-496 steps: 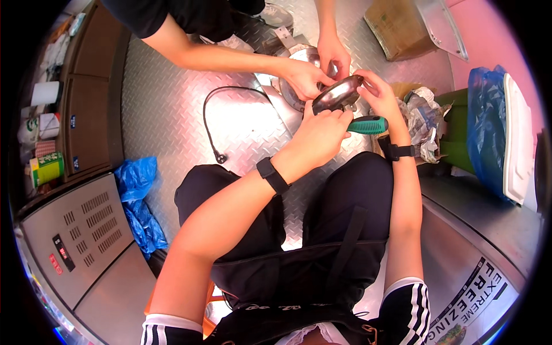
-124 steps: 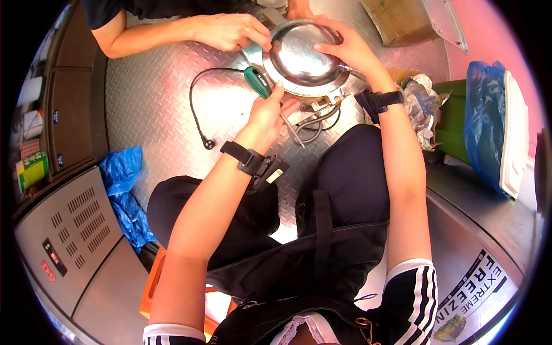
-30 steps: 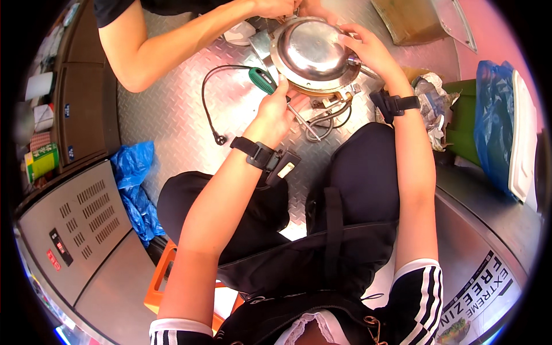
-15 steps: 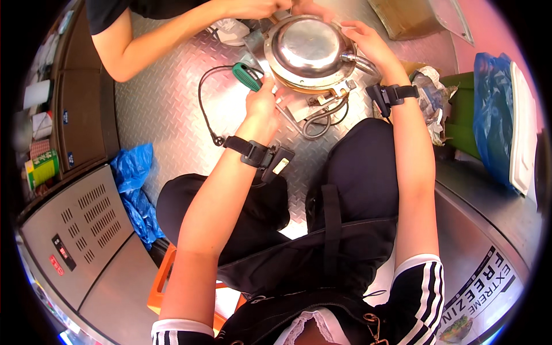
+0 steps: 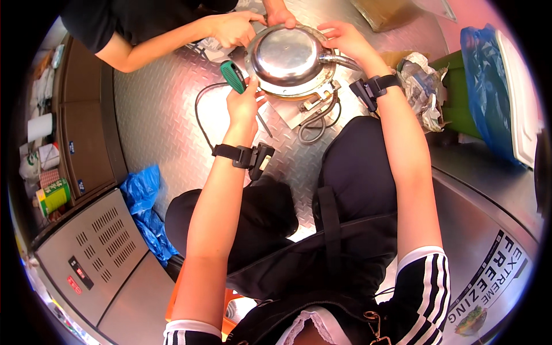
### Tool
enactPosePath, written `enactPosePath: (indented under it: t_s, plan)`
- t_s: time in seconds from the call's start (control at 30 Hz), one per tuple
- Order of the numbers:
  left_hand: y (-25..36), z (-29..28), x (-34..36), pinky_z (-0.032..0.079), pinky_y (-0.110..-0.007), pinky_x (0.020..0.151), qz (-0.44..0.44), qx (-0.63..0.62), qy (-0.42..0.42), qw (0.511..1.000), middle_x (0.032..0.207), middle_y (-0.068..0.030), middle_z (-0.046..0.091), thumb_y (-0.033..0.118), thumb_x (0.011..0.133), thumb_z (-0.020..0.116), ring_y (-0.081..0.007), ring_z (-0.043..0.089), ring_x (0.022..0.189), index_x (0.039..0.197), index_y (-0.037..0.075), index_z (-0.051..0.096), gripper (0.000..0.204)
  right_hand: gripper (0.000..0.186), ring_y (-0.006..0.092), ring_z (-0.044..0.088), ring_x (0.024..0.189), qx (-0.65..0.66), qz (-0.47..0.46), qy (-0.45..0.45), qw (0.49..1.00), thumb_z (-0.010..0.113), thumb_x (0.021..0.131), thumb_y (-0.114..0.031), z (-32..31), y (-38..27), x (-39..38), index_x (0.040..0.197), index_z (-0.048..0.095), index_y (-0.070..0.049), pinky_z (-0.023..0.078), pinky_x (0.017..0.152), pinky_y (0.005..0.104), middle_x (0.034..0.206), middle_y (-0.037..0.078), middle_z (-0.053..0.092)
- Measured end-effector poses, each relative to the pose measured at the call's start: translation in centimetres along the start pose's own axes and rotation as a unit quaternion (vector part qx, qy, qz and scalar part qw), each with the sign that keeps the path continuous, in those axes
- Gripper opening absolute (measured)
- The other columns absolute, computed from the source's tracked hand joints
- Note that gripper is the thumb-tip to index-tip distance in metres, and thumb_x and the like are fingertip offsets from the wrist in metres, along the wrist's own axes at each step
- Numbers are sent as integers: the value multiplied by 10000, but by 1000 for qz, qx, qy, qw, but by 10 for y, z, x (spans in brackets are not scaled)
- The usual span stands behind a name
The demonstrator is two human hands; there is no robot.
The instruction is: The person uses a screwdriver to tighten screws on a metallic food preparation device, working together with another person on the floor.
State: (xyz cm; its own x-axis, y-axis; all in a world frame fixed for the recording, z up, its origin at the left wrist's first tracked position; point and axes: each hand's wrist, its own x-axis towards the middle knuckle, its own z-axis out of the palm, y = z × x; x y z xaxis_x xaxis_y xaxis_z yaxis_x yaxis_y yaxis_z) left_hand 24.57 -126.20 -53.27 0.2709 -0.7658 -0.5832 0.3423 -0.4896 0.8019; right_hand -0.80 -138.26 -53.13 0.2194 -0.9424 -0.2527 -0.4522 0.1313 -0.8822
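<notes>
A round, domed metal appliance (image 5: 287, 56) sits tilted over the floor in front of me, with a flexible metal conduit (image 5: 340, 60) coming off its right side. My left hand (image 5: 241, 106) is closed on a green-handled screwdriver (image 5: 232, 77), and its fingers are at the appliance's near left rim. The screwdriver's thin shaft points down toward the floor. My right hand (image 5: 352, 43) has its fingers over the far right rim; its thumb is hidden. Across from me, a co-worker's hand (image 5: 280, 16) grips the far rim, and the other hand (image 5: 234, 29) is by the left edge.
A grey cable loop (image 5: 313, 133) and a black cord (image 5: 196, 109) lie on the patterned metal floor (image 5: 155, 115). Crumpled paper (image 5: 422, 89) and a green bin (image 5: 457, 103) stand right. Blue plastic (image 5: 148, 207) lies by the left cabinet (image 5: 95, 247). An orange stool (image 5: 177, 287) is under me.
The view has shifted a little. The co-worker's left-side hand has moved from the far rim to the appliance's left edge. My hands stay at the rim, the screwdriver still in my left.
</notes>
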Motion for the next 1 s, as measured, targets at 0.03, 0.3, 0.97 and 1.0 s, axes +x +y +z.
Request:
enactPosePath:
  t_s: [0.03, 0.3, 0.97, 1.0]
  plan:
    - [0, -1, 0, 506, -256, 575, -1, 20, 5, 1000, 947, -91, 603, 201, 908, 633, -143, 580, 732, 1137, -51, 564, 347, 438, 196, 616, 936, -13, -10, 2, 1000, 659, 783, -38, 0, 0, -1, 1216, 599, -73, 482, 837, 303, 1090, 138, 632]
    - [-18, -5, 8, 393, -237, 492, -56, -45, -20, 997, 821, -4, 477, 250, 919, 622, -112, 434, 583, 1024, 66, 490, 249, 363, 168, 620, 812, -90, -76, 42, 992, 671, 734, -26, -11, 7, -3, 1096, 653, -45, 502, 779, 305, 1003, 88, 677]
    - [-37, -20, 46, 372, -232, 502, -275, -177, -68, 943, 760, -30, 439, 216, 968, 533, -123, 402, 624, 928, 43, 496, 182, 369, 126, 599, 800, 36, 9, 66, 997, 550, 919, -298, -59, -11, -83, 1211, 568, -73, 486, 724, 263, 1008, 48, 664]
    - [-38, -22, 48, 372, -232, 502, -272, -174, -68, 944, 760, -30, 439, 216, 968, 533, -123, 402, 624, 928, 43, 496, 182, 364, 125, 589, 787, 43, 8, 46, 998, 550, 911, -280, -57, -7, -87, 1211, 565, -74, 480, 711, 266, 1000, 40, 662]
